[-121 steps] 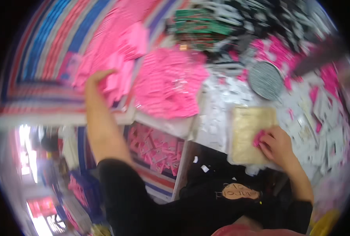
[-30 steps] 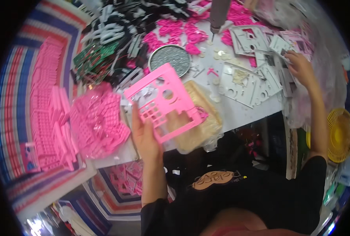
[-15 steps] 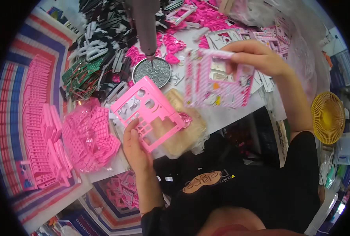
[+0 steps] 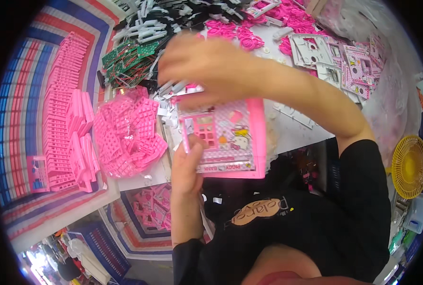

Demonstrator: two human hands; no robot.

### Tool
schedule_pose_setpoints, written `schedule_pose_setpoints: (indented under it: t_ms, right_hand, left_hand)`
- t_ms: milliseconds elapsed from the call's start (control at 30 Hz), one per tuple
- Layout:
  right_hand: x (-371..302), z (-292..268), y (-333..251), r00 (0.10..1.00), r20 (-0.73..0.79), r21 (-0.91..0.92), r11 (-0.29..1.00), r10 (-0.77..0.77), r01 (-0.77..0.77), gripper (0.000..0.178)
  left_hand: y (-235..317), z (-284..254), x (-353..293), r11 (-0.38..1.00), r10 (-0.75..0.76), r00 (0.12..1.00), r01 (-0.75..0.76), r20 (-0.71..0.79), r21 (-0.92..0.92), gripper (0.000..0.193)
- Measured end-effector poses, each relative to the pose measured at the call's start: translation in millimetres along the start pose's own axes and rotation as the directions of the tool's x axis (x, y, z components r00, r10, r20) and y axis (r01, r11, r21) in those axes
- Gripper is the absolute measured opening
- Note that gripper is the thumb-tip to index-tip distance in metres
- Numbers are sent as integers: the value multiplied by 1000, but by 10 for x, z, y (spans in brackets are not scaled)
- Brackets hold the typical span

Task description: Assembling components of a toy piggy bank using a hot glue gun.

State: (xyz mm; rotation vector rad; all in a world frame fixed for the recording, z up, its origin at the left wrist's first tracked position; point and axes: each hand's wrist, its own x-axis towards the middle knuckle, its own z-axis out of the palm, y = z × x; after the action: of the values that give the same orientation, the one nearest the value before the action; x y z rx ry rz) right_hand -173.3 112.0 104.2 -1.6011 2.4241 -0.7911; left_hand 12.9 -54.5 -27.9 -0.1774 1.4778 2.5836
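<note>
My left hand (image 4: 185,171) grips the lower left side of a pink plastic casing panel (image 4: 260,137), its thumb over the front. A printed pink-and-white faceplate (image 4: 223,121) with cartoon pictures and a keypad cut-out lies over the panel, leaving a pink border at its right and lower edges. My right hand (image 4: 204,66) is stretched across above the panel's far edge, over the parts on the table. Motion smears its fingers, so whether they hold anything is unclear.
At left stands a long row of pink casing panels (image 4: 62,118) beside a clear bag of pink keypads (image 4: 128,137). Green circuit boards (image 4: 133,57) with wires lie behind. Pink cords (image 4: 247,38) and printed faceplates (image 4: 359,61) fill the far side. A yellow basket (image 4: 409,166) is at right.
The faceplate, held apart in my right hand before, now lies on the pink panel in my left hand. My right hand has moved left, past the panel's far edge. The view has shifted.
</note>
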Motion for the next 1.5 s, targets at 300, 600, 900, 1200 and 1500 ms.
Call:
schedule_pose_setpoints:
  t_ms: [300, 600, 900, 1200, 1500]
  right_hand:
    - [-1113, 1113, -58, 866, 167, 985, -118, 471, -126, 50]
    - [-1229, 807, -21, 835, 114, 986, 39, 539, -160, 43]
    - [-1208, 901, -145, 919, -203, 927, 369, 338, 70, 50]
    - [-1187, 737, -109, 927, -253, 699, 715, 277, -23, 56]
    - [-1129, 652, -82, 960, -83, 716, 686, 268, -130, 72]
  left_hand:
    - [-120, 284, 94, 821, 505, 801, -331, -321, 466, 34]
    - [378, 805, 165, 802, 587, 750, -489, -305, 342, 88]
    - [-168, 524, 112, 688, 442, 863, -150, -246, 710, 102]
    - [-221, 538, 209, 711, 500, 837, -250, -223, 657, 102]
    - [-350, 682, 164, 586, 477, 853, -131, -210, 799, 101]
